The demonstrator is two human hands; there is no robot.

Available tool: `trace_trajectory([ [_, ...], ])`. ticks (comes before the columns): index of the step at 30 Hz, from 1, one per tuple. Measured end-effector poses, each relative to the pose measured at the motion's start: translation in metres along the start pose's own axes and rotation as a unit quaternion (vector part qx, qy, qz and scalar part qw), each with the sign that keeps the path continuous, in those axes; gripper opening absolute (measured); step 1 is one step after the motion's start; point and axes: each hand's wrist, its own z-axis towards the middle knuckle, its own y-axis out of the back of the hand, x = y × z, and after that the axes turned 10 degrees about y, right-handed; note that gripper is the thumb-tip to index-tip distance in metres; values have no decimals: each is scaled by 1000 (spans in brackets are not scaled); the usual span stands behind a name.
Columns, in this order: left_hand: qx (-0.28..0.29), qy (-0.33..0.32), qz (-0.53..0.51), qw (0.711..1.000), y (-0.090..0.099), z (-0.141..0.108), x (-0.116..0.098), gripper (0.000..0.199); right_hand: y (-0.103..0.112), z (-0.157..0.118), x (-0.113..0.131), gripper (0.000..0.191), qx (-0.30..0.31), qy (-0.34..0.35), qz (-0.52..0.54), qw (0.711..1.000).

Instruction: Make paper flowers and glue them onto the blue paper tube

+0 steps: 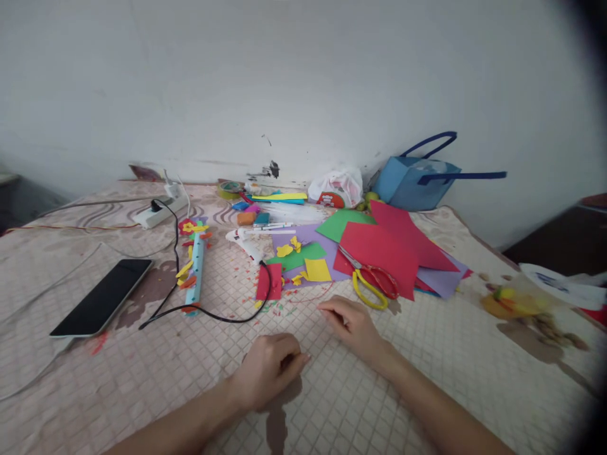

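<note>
My left hand (272, 370) rests low over the tablecloth, its fingers curled in toward the thumb; whatever may be inside is hidden. To the right, my right hand (353, 325) has thumb and fingers pinched together, and I cannot make out anything between them. A thin red strand (308, 299) lies just beyond its fingertips. Yellow-and-red-handled scissors (370, 287) lie partly open on red paper (379, 253) past that hand. Farther off are yellow paper (317, 270), small yellow cut pieces (284, 251), green paper (296, 256) and a white glue gun (246, 243).
At left, a light-blue strip (194, 272) bears colourful petal shapes. A black cable (213, 314) loops past it toward a power strip (161, 212). A phone (102, 297) lies far left. A blue bag (412, 183) stands by the wall; a clear container (512, 303) is at right.
</note>
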Motion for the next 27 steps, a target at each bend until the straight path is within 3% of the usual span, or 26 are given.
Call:
trace_trajectory([
  [7,2,-4,-5,1000,0,2,-1,28,23,42,-36,15,80,-55,-99,990],
  [12,-9,-15,-17,1000,1,2,-2,24,23,59,-45,15,48,-71,-101,991],
  [18,-18,-38,-14,999,0,3,0,21,17,49,-50,18,-3,-95,-93,991],
  [27,0,-58,8,998,-2,1,1,28,35,17,-80,27,-71,-201,-88,973],
])
